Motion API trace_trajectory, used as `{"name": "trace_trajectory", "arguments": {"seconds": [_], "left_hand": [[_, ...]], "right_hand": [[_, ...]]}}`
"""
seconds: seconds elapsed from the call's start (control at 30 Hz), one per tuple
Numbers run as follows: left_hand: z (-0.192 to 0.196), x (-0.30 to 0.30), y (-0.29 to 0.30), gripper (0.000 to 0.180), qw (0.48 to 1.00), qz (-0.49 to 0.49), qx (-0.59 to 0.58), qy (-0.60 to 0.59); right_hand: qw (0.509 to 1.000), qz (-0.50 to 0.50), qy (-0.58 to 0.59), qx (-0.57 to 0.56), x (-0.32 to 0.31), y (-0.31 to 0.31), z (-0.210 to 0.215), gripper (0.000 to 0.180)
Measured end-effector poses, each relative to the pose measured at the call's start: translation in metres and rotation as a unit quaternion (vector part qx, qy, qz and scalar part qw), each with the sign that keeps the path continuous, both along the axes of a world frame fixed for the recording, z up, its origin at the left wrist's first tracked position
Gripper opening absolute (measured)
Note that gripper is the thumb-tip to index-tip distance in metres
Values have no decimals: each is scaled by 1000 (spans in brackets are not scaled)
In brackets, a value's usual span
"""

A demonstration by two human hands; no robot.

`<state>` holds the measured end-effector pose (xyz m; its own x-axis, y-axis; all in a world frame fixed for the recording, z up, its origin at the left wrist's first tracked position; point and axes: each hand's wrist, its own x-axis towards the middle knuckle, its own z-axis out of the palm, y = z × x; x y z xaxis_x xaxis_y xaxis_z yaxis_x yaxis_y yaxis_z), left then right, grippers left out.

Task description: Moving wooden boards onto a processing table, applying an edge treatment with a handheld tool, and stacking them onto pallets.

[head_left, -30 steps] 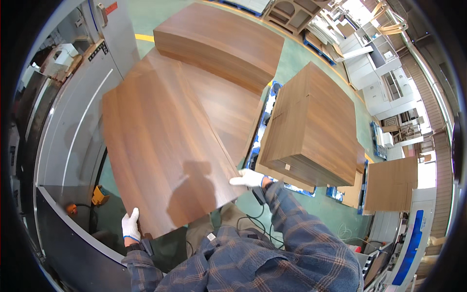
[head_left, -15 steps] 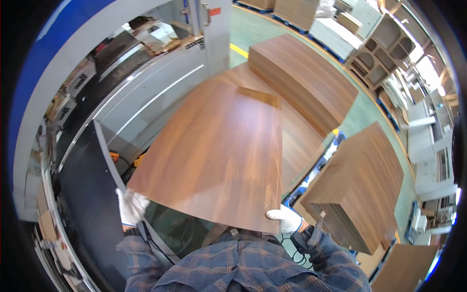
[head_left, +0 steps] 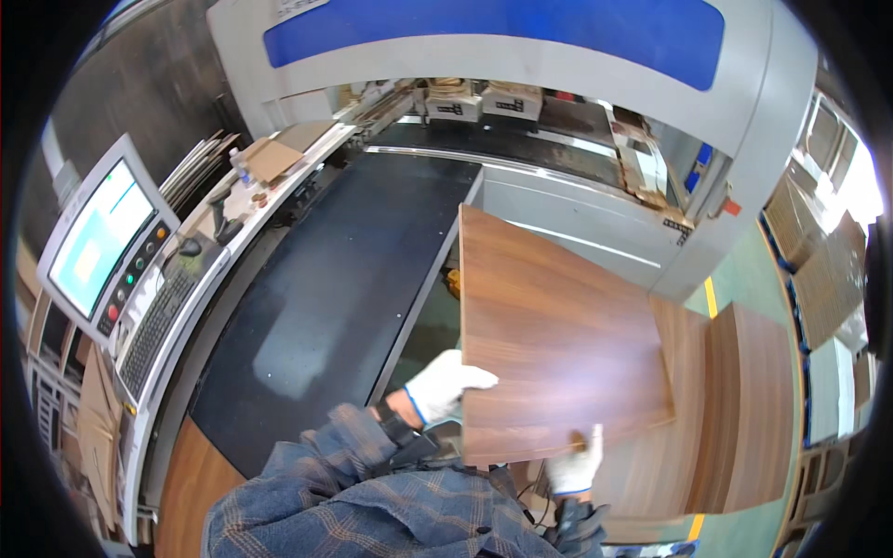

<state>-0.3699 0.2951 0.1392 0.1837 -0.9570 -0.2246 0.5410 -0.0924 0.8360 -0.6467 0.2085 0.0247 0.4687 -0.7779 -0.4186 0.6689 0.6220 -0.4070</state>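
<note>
Between my gloved hands is a brown wood-grain panel (head_left: 558, 335), held up off the boards to its right. My left hand (head_left: 451, 383), in a white glove, grips its left edge, with the thumb lying on the top face. At the near edge, toward the right, my right hand (head_left: 575, 467) holds on with some fingers up over the rim; the rest are hidden below. To the left of the panel lies a long black machine bed (head_left: 326, 298), apart from the panel by a narrow gap.
A grey machine with a blue band (head_left: 502, 33) spans the far side. On the left stand a screen (head_left: 102, 242), a keyboard (head_left: 153, 325) and a handheld scanner (head_left: 221, 219) on a ledge. Stacked wood-grain boards (head_left: 753, 409) rise at the right.
The view has swung left, bringing the black bed and screen into the middle and left. My hands still hold the panel, which has turned; the right hand's grip now sits along the near edge.
</note>
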Motion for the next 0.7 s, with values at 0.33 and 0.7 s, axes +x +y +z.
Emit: {"name": "trace_trajectory", "arguments": {"seconds": [0.33,0.7], "left_hand": [[29,104,77,55,984,173,35,-22],[-106,224,69,67,906,416,28,67]], "right_hand": [[993,57,-54,-85,59,-92,-24,56],[949,285,21,-132,357,-268,-16,48]]}}
